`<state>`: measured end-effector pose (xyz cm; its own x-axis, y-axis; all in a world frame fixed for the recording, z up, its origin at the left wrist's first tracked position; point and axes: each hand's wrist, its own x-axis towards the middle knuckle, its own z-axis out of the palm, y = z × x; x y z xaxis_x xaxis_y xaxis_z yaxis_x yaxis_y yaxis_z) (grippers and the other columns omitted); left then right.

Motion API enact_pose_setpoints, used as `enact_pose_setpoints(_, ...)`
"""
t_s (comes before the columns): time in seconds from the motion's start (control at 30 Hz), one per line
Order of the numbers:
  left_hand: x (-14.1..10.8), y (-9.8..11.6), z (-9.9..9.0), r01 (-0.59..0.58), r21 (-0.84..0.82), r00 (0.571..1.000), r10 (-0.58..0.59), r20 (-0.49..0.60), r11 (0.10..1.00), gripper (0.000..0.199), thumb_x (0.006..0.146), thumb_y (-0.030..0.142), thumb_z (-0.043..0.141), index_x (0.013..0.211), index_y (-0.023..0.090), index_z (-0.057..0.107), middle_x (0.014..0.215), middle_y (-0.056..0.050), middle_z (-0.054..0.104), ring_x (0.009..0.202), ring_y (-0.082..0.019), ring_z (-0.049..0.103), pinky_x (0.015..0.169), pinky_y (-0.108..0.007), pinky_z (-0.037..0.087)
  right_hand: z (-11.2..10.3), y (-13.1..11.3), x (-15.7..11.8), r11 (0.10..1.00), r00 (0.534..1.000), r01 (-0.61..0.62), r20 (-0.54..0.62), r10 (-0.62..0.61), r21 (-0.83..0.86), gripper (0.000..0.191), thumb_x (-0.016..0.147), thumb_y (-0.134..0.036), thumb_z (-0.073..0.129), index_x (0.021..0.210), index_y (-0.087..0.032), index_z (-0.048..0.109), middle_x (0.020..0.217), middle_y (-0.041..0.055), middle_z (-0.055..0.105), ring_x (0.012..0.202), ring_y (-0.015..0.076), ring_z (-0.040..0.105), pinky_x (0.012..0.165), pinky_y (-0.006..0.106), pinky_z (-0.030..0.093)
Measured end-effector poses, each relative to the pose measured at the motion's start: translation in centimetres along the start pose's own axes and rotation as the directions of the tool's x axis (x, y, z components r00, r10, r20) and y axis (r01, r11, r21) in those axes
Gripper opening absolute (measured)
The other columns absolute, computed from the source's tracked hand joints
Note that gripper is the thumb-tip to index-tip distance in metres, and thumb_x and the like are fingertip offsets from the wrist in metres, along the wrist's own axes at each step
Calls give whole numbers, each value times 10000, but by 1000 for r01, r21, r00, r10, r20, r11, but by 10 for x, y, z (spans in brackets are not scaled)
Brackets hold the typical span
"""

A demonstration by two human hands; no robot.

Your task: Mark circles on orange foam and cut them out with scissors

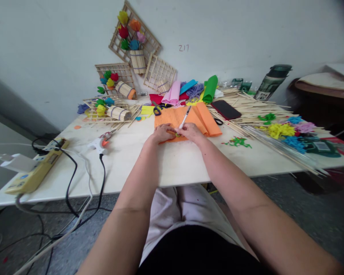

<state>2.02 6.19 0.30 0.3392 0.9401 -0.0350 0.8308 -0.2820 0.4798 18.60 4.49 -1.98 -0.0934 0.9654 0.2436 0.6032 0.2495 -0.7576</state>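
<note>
Surface (126, 164): paper (167, 115), 12 o'clock
Right hand (192, 131): gripping pen (185, 117)
Left hand (162, 133): open, on paper
Risk: pen snags, paper prob rips

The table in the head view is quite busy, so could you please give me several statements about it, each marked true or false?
1. The right hand holds a white pen over the orange paper. True.
2. The left hand is gripping the glue gun. False: that hand rests on the orange paper, and the glue gun lies apart on the table, further left.
3. The phone lies to the right of the pen. True.
4. The power strip is at the right end of the table. False: it lies at the left end.
5. The green paper roll lies beyond the orange paper, towards the wall. True.
</note>
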Motion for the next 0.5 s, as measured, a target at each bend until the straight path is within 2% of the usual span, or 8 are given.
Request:
enact_pose_setpoints(0.17, -4, 2, -5, -29, 33, 999, 28, 27, 999, 406, 652, 336, 650, 1055, 302, 690, 1433, 17, 433, 1351, -260, 315, 1104, -360, 239, -3, -6, -3, 998, 1000, 24, 3, -24, -65, 277, 767, -405, 653, 768, -134, 714, 709, 65, 698, 695, 167, 640, 621, 221, 456)
enact_pose_setpoints(0.33, -5, 3, -6, -28, 31, 999, 27, 35, 999, 411, 650, 349, 647, 1054, 284, 686, 1443, 2, 418, 1356, -261, 309, 1106, -340, 231, -3, -7, -5, 993, 999, 39, 12, -38, -110, 290, 763, -421, 633, 751, -143, 714, 686, 49, 674, 658, 150, 601, 569, 213, 414)
enact_pose_setpoints(0.5, -4, 0, -5, -58, -18, 998, 58, 17, 998, 383, 630, 334, 665, 1009, 287, 695, 1387, 11, 485, 1328, -257, 356, 1093, -312, 255, -2, -7, -5, 989, 999, 50, 1, -50, -140, 311, 753, -446, 625, 717, -147, 702, 627, 24, 631, 612, 134, 557, 536, 207, 374)
